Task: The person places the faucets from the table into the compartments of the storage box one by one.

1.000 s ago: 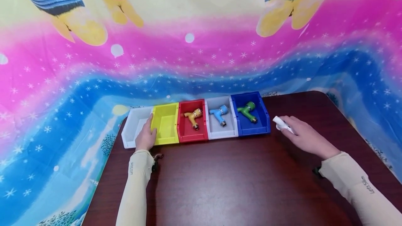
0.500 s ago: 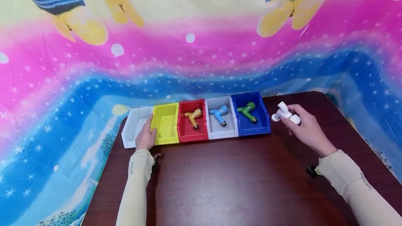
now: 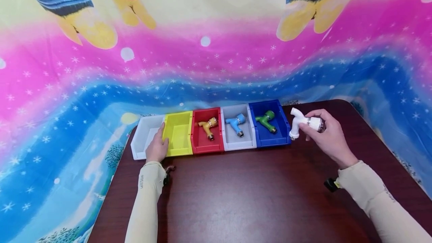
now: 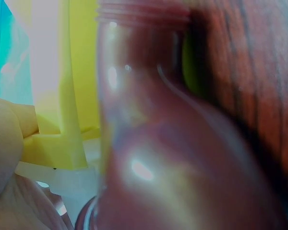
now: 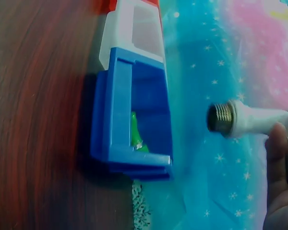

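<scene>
My right hand (image 3: 329, 136) pinches a white tap (image 3: 298, 123) by its ribbed knob, above the table just right of the blue bin (image 3: 270, 140). Its brass-threaded end shows in the right wrist view. My left hand (image 3: 156, 147) rests at the front of the divide between the left white bin (image 3: 140, 143) and the yellow bin (image 3: 179, 134), index finger straight along the edge. A glossy reddish-brown tap (image 4: 173, 158) lies close by the left wrist; in the head view only its tip (image 3: 171, 168) shows. Whether that hand touches it is hidden.
An orange tap (image 3: 207, 126) lies in the red bin (image 3: 207, 147), a light-blue tap (image 3: 236, 123) in the grey-white bin (image 3: 239, 143), a green tap (image 3: 267, 121) in the blue bin. The bins form one row on the dark wooden table (image 3: 236, 190), before a printed cloth.
My right hand has turned the white tap, which was mostly covered before, so its spout and knob show; the hand has shifted slightly left. My left hand has stayed in place.
</scene>
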Demonstrator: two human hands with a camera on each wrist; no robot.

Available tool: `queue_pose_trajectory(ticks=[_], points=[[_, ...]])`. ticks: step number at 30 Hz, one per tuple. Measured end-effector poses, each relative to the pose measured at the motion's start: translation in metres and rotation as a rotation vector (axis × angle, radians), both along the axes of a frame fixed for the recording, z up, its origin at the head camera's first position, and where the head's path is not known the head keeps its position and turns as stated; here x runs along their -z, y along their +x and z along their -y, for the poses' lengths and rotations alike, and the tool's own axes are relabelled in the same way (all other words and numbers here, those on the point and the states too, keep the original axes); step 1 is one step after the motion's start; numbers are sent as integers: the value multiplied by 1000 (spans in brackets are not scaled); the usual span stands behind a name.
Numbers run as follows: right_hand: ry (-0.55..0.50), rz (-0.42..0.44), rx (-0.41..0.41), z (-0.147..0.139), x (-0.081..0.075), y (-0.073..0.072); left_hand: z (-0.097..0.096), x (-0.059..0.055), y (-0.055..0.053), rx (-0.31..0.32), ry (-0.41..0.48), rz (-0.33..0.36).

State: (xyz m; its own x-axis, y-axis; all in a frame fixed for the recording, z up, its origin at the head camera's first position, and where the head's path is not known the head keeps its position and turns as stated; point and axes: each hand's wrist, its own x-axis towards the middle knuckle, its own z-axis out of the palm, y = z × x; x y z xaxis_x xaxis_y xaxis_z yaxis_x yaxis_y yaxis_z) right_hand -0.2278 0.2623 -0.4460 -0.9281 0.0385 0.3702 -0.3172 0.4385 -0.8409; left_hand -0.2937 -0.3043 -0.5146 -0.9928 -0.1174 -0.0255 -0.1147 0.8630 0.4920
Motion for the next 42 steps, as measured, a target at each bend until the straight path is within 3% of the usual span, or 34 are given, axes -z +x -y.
queue_pose_trajectory(ticks=[6,13,15,20,24,30,36,42], points=[[-160,-31,43,6,-5,-2,0,0,1,-3,1,-10],[-593,-19,-236,17,-10,-6,2,2,-2,3,-2,-5],[-676,-12,-276,20,-10,-6,2,3,-2,1,2,-1],[-755,-17,-183,25,-8,-10,2,3,-2,3,10,6],[-763,-15,-88,27,-4,-15,3,2,-2,4,8,11],[-744,54,-88,33,1,-20,2,1,-2,0,6,13],[-419,199,-141,48,-3,-21,2,2,-2,1,12,8],[-208,151,-239,80,-5,-31,3,4,-3,-2,12,0]])
